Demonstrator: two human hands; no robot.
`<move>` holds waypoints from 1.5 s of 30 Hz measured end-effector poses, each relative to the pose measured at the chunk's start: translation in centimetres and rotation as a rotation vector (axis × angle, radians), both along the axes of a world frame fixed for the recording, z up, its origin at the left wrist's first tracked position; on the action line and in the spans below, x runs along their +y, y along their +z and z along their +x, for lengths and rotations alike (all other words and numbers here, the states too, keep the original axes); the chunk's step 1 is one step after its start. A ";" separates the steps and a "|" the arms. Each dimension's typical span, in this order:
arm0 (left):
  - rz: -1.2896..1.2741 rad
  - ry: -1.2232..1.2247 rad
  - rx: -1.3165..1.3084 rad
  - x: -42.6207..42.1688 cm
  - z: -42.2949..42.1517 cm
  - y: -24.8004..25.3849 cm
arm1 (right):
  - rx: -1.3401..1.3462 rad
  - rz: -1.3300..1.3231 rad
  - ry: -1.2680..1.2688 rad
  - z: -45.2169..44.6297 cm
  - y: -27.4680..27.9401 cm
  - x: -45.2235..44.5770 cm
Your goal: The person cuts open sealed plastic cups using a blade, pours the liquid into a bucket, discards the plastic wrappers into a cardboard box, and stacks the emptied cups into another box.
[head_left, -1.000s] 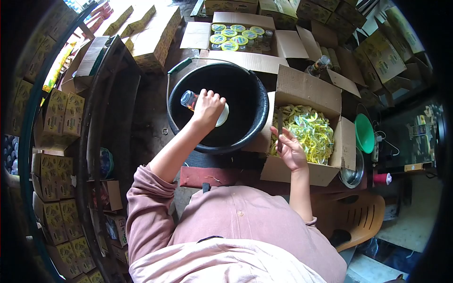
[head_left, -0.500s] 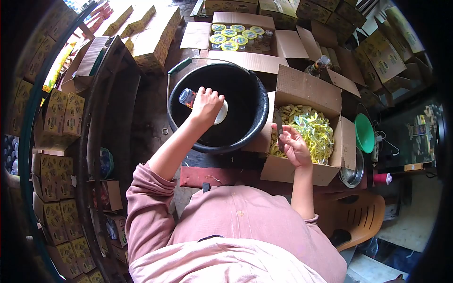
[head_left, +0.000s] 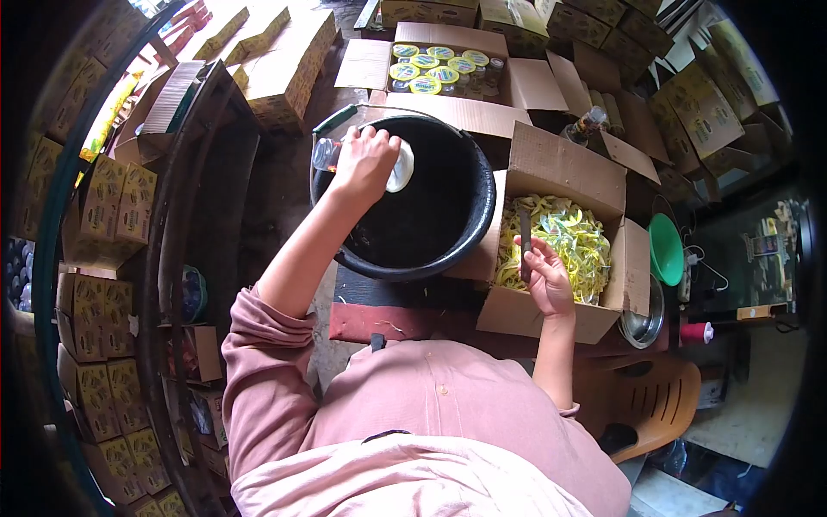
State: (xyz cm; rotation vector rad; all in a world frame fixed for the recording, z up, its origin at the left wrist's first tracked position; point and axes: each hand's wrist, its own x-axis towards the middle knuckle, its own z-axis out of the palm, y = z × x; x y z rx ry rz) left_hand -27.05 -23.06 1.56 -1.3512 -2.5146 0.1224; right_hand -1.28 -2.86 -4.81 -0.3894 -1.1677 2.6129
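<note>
My left hand (head_left: 366,164) is wrapped round a see-through jar (head_left: 326,155) held on its side over the black bucket (head_left: 487,202). The jar's glassy end points left, and a white round end shows on the other side of my fingers. My right hand (head_left: 550,277) pinches a dark, flat, knife-like blade (head_left: 525,246), held upright. Behind it stands an open cardboard box (head_left: 564,164) heaped with yellow-green plastic strips (head_left: 568,233). My palm hides the middle of the jar.
Jars with yellow labelled tops (head_left: 426,69) fill part of an open carton (head_left: 448,108) behind the bucket. A see-through jar (head_left: 586,125) lies to its right. A green bowl (head_left: 665,248), a metal bowl (head_left: 646,319) and a thread spool (head_left: 696,332) sit at right. Stacked cartons (head_left: 108,323) line the left.
My left hand has moved up and slightly left with the jar, toward the bucket's far left rim. My right hand has shifted slightly right and down with the blade.
</note>
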 end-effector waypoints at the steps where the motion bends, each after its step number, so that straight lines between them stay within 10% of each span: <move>1: 0.021 0.007 0.006 0.0 0.1 -0.4 | -0.015 0.015 -0.016 0.0 0.2 -0.1; 4: -0.156 0.053 0.018 0.3 1.7 -3.8 | -0.015 0.018 -0.022 0.1 0.1 -0.2; 7: -0.774 0.168 -0.571 0.3 3.3 -4.6 | -0.016 0.013 -0.022 0.2 0.2 -0.3; 12: -0.212 0.146 -0.261 -0.1 2.6 -4.3 | 0.006 0.011 -0.031 0.3 0.2 0.0; 15: -0.711 0.133 -0.612 0.4 3.3 -1.5 | 0.043 -0.023 -0.062 0.0 0.1 0.1; 20: -0.227 0.190 -0.414 0.1 3.1 -4.5 | 0.012 -0.023 -0.090 -0.1 0.8 -0.3; 22: -0.679 0.157 -0.644 -0.1 3.6 -2.5 | 0.004 -0.034 -0.108 -0.1 0.8 -0.4; 33: -0.282 0.081 -0.582 -0.1 2.8 -3.6 | 0.002 -0.046 -0.151 -0.4 0.6 0.0; 36: -0.654 0.180 -0.819 0.4 3.8 0.5 | -0.003 -0.053 -0.162 -0.4 0.9 -0.1; 45: 0.174 0.090 -0.453 0.4 2.4 -1.5 | -0.005 -0.041 -0.163 -0.5 0.3 0.1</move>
